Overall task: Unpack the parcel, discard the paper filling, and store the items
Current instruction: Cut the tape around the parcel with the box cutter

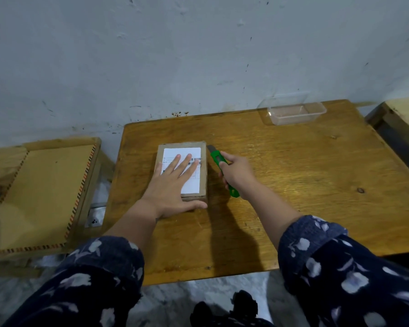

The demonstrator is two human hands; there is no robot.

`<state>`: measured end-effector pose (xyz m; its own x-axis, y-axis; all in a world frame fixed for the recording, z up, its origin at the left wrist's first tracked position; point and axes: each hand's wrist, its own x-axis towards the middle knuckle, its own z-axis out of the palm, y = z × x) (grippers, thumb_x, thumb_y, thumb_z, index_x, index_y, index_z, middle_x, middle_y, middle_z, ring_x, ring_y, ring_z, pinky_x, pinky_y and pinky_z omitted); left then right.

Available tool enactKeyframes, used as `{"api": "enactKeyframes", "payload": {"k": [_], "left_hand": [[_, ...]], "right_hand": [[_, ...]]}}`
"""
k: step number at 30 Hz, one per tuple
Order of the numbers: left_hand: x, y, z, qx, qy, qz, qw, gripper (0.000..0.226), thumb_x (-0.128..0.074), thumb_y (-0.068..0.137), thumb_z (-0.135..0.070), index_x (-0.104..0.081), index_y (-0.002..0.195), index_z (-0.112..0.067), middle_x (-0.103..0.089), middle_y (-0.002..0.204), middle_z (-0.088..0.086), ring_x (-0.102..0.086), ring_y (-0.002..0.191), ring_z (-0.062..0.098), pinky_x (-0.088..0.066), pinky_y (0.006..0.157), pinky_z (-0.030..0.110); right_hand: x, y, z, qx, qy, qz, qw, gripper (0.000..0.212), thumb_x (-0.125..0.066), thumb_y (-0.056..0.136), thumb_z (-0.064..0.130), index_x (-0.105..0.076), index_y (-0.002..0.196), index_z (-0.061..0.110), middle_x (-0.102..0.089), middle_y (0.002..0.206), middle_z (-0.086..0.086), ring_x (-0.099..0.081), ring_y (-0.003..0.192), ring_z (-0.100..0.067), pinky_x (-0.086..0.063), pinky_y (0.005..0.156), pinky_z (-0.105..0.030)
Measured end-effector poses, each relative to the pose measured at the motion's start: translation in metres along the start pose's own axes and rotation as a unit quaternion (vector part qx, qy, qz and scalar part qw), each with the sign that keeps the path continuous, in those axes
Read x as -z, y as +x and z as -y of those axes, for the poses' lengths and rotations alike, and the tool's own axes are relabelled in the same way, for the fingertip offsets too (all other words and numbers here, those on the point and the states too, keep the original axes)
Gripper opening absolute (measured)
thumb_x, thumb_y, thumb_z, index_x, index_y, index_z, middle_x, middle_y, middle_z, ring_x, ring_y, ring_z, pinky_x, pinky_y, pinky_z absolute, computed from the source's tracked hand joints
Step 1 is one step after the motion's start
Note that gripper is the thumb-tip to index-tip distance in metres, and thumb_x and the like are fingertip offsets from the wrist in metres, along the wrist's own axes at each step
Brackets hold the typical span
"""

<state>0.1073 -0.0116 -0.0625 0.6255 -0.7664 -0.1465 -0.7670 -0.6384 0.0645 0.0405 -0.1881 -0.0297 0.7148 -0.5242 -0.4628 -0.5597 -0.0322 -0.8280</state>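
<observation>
- Cardboard parcel (202,172) lay flat, closed, on the wooden table (293,185), left of table centre; long axis ran 6 to 12 o'clock, far short end towards the wall (198,55).
- White shipping label (191,185) covered most of the parcel top, barcode near its far right corner, long side in line with the parcel.
- Left hand (172,185) lay palm down on the parcel, fingers straight and spread, pointing about 1 o'clock; thumb stretched along the near short edge towards 3 o'clock. Pressing, not gripping.
- Right hand (237,172) curled around the green utility knife (216,158), grasping its handle, just beside the parcel's right long side.
- Knife long axis ran roughly 11 to 5 o'clock; grey blade end pointed 11 o'clock, tip at the parcel's far right corner, contact too close to call. Green tail end stuck out below the hand at 5 o'clock.
- Clear plastic container (293,112) stood open and upright at the table's far right, about 1 o'clock from the parcel, well apart from it, long axis 9 to 3 o'clock.
- Flat wooden board with patterned edges (40,192) sat at 9 o'clock, off the table, on a separate low stand.
- Another wooden surface (401,109) showed at the right edge, about 2 o'clock.
- Both forearms wore dark blue sleeves (328,260) with pale flower print.
</observation>
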Motion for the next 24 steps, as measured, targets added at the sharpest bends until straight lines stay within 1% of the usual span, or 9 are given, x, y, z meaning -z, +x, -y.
{"api": "enactKeyframes", "payload": {"k": [2,4,9,12,15,18,21,22,24], "left_hand": [[-0.001,-0.001,0.007,-0.019,0.006,-0.003,1.000,0.107,-0.015,0.064,-0.095,0.014,0.149,-0.036,0.016,0.158,-0.012,0.019,0.145,0.013,0.001,0.117,0.054],[-0.003,-0.001,0.007,-0.019,0.006,-0.012,1.000,0.104,-0.016,0.067,-0.094,0.010,0.150,-0.036,0.014,0.159,-0.013,0.018,0.145,0.013,0.003,0.117,0.054],[-0.006,-0.001,0.004,-0.016,0.007,-0.035,0.999,0.103,-0.016,0.069,-0.092,0.004,0.151,-0.034,0.011,0.159,-0.012,0.015,0.146,0.014,0.003,0.117,0.054],[-0.006,-0.001,0.004,-0.012,0.010,-0.039,0.999,0.102,-0.014,0.069,-0.092,0.005,0.151,-0.034,0.011,0.158,-0.013,0.014,0.146,0.015,0.003,0.118,0.053],[-0.007,-0.001,0.003,-0.012,0.011,-0.044,0.999,0.101,-0.014,0.070,-0.091,0.005,0.151,-0.034,0.011,0.158,-0.012,0.013,0.147,0.015,0.004,0.118,0.053],[-0.008,-0.001,0.005,-0.011,0.014,-0.049,0.999,0.100,-0.016,0.071,-0.091,0.005,0.150,-0.035,0.010,0.159,-0.012,0.012,0.147,0.015,0.002,0.118,0.052],[-0.008,0.000,0.005,-0.010,0.025,-0.051,0.998,0.100,-0.015,0.071,-0.091,0.005,0.150,-0.034,0.008,0.159,-0.012,0.011,0.147,0.014,-0.001,0.118,0.053],[-0.008,0.001,0.004,-0.009,0.024,-0.049,0.998,0.101,-0.014,0.070,-0.091,0.005,0.150,-0.034,0.008,0.159,-0.011,0.011,0.147,0.014,-0.001,0.118,0.053],[-0.007,0.005,0.001,-0.002,0.018,-0.048,0.999,0.102,-0.011,0.068,-0.091,0.004,0.151,-0.034,0.008,0.160,-0.011,0.011,0.147,0.015,0.003,0.118,0.052]], "right_hand": [[-0.003,0.001,0.001,0.001,-0.001,-0.003,1.000,0.043,-0.049,0.097,0.019,-0.045,0.137,0.033,-0.064,0.102,-0.007,-0.050,0.059,-0.014,-0.043,0.046,-0.025],[-0.007,0.002,0.001,0.008,-0.013,-0.001,1.000,0.043,-0.048,0.097,0.018,-0.045,0.138,0.033,-0.063,0.101,-0.006,-0.050,0.058,-0.015,-0.044,0.046,-0.026],[-0.009,0.000,-0.001,0.023,-0.045,-0.001,0.999,0.042,-0.048,0.097,0.018,-0.047,0.136,0.033,-0.066,0.108,-0.007,-0.050,0.055,-0.014,-0.042,0.043,-0.025],[-0.005,-0.002,-0.003,0.027,-0.073,0.004,0.997,0.042,-0.048,0.096,0.017,-0.049,0.134,0.034,-0.064,0.107,-0.004,-0.053,0.058,-0.015,-0.042,0.041,-0.025],[-0.002,-0.001,-0.003,0.030,-0.097,0.015,0.995,0.042,-0.049,0.095,0.016,-0.051,0.132,0.036,-0.067,0.110,-0.007,-0.057,0.063,-0.018,-0.046,0.046,-0.028],[-0.001,-0.002,-0.003,0.024,-0.107,0.014,0.994,0.043,-0.050,0.093,0.016,-0.053,0.130,0.038,-0.068,0.101,-0.006,-0.056,0.060,-0.018,-0.046,0.045,-0.028],[0.007,-0.007,-0.007,0.014,-0.108,0.035,0.993,0.042,-0.050,0.093,0.014,-0.056,0.128,0.037,-0.065,0.082,-0.002,-0.052,0.057,-0.018,-0.043,0.046,-0.029],[0.009,-0.009,-0.007,0.013,-0.107,0.041,0.993,0.041,-0.050,0.093,0.014,-0.056,0.127,0.036,-0.064,0.079,-0.001,-0.051,0.057,-0.018,-0.042,0.046,-0.029],[0.011,-0.010,-0.006,0.012,-0.104,0.037,0.994,0.041,-0.050,0.093,0.015,-0.055,0.128,0.036,-0.064,0.082,-0.003,-0.050,0.056,-0.017,-0.041,0.046,-0.029]]}}
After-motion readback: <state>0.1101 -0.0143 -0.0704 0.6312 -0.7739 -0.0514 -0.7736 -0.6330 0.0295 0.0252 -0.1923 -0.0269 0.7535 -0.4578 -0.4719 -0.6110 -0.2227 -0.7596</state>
